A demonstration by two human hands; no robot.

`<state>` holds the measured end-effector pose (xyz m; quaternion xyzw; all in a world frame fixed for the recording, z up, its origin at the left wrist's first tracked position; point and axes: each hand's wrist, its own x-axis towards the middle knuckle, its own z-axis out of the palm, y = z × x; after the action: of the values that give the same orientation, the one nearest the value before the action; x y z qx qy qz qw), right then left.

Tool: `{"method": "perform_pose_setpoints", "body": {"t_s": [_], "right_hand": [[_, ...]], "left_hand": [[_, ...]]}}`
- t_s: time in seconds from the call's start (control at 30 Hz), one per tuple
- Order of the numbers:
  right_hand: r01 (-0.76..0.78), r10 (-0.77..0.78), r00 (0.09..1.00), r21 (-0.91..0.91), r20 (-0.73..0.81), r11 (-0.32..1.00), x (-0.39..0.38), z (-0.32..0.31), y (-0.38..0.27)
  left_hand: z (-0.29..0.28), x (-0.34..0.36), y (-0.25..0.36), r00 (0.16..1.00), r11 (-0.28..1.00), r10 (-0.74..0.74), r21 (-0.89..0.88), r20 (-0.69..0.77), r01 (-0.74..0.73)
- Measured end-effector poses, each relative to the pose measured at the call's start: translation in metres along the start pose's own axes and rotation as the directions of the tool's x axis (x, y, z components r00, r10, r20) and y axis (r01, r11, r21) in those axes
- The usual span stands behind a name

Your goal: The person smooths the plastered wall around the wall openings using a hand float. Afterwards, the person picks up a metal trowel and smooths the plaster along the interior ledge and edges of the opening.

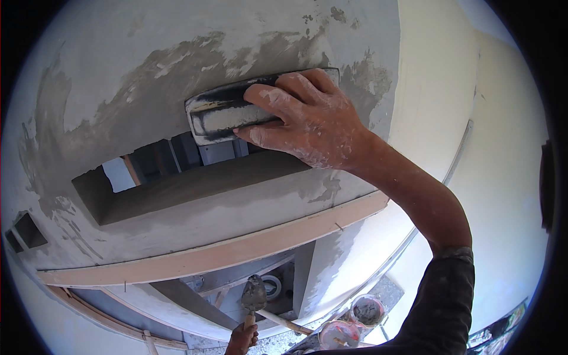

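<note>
My right hand (305,121), dusted with white, grips a flat plastering float (213,118) against the grey rendered wall (130,53), along the upper edge of a long rectangular opening (112,201) with dark reveals. Patches of darker, damp render surround the float. My left hand (241,337), low in the view, is closed round the wooden handle of a trowel (255,296), whose blade is held up with a lump of grey mortar on it.
A long pale board (177,255) crosses below the opening, over a lower opening. Buckets (367,310) stand at the bottom right among planks. A cream wall (503,148) is at the right; two small square holes (29,231) are at the left.
</note>
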<state>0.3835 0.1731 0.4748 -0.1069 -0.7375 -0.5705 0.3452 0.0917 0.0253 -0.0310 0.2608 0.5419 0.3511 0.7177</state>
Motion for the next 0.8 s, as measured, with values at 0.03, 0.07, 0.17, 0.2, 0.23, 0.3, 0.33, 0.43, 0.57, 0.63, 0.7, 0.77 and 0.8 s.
{"method": "perform_pose_setpoints", "body": {"t_s": [0.03,0.07,0.17,0.2,0.23,0.3,0.33,0.43,0.57,0.63,0.7,0.77,0.8], "right_hand": [[-0.025,0.025,1.000,0.005,0.010,1.000,-0.004,0.003,0.006],[-0.048,0.048,0.999,0.012,0.016,0.999,-0.007,0.005,0.014],[-0.154,0.159,0.987,-0.230,0.007,0.961,-0.012,-0.007,0.048],[-0.235,0.235,0.971,-0.298,-0.038,0.925,-0.019,-0.013,0.072],[-0.314,0.303,0.949,-0.362,-0.089,0.878,-0.026,-0.021,0.090],[-0.375,0.351,0.927,-0.321,-0.132,0.870,-0.023,-0.032,0.092],[-0.435,0.400,0.900,-0.284,-0.172,0.855,-0.020,-0.037,0.093],[-0.268,0.247,0.962,-0.223,-0.118,0.937,-0.004,-0.023,0.050],[-0.014,0.020,0.997,-0.081,0.068,0.997,0.011,-0.006,-0.004],[0.022,-0.011,0.992,-0.084,0.124,0.996,0.007,-0.005,-0.002],[-0.077,0.093,0.988,-0.129,0.126,0.989,-0.007,-0.011,0.018],[-0.225,0.256,0.960,-0.233,0.113,0.946,-0.029,-0.022,0.044],[-0.318,0.363,0.926,-0.304,0.107,0.898,-0.043,-0.035,0.057]], "left_hand": [[0.004,0.000,0.003,1.000,1.000,-0.004,0.001,0.010,0.004],[0.008,0.000,0.008,1.000,1.000,-0.005,0.000,0.008,0.005],[0.008,-0.009,0.012,0.999,1.000,-0.021,0.006,-0.040,0.021],[0.009,-0.008,0.015,1.000,1.000,-0.001,0.001,-0.017,0.001],[0.010,-0.008,0.017,1.000,1.000,0.021,-0.004,0.006,-0.021],[0.005,-0.013,0.018,0.999,0.999,0.028,0.017,-0.023,-0.028],[0.001,-0.013,0.016,1.000,1.000,0.020,0.013,-0.019,-0.020],[-0.006,-0.007,0.008,0.999,1.000,0.017,0.003,-0.030,-0.017],[-0.009,-0.001,0.005,1.000,1.000,-0.017,-0.014,0.013,0.017],[-0.006,0.001,0.006,0.999,0.999,-0.030,-0.025,0.035,0.031],[-0.003,-0.001,0.008,0.998,0.998,-0.052,-0.028,0.043,0.053],[-0.004,-0.003,0.011,0.998,0.999,-0.041,-0.026,0.047,0.042],[-0.006,-0.004,0.012,0.998,0.999,-0.011,-0.043,0.060,0.014]]}}
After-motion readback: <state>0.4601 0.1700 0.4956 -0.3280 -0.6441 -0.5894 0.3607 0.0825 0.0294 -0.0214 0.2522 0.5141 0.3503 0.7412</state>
